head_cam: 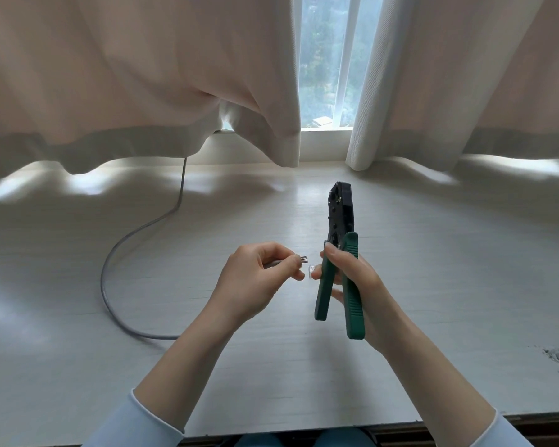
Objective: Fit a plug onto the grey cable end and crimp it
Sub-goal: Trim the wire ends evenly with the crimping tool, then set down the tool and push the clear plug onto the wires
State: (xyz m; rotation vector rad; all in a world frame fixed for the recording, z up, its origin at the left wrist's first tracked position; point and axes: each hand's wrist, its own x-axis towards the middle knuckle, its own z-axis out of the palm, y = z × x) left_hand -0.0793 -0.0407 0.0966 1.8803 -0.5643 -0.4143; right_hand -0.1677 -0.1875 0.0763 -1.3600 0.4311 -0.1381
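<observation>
Head view looks down on a pale table (pixel 433 285) under drawn curtains (pixel 110 91). Both forearms reach forward above it. Raised upright, the right hand (pixel 352 279) wraps around the green-handled crimping tool (pixel 339 250), its fingertips also pinching a small clear plug (pixel 311 271). Just beside it, the left hand (pixel 255 279) pinches the grey cable (pixel 110 269) near its end, bare wires (pixel 304 258) pointing at the plug, apart from it.
</observation>
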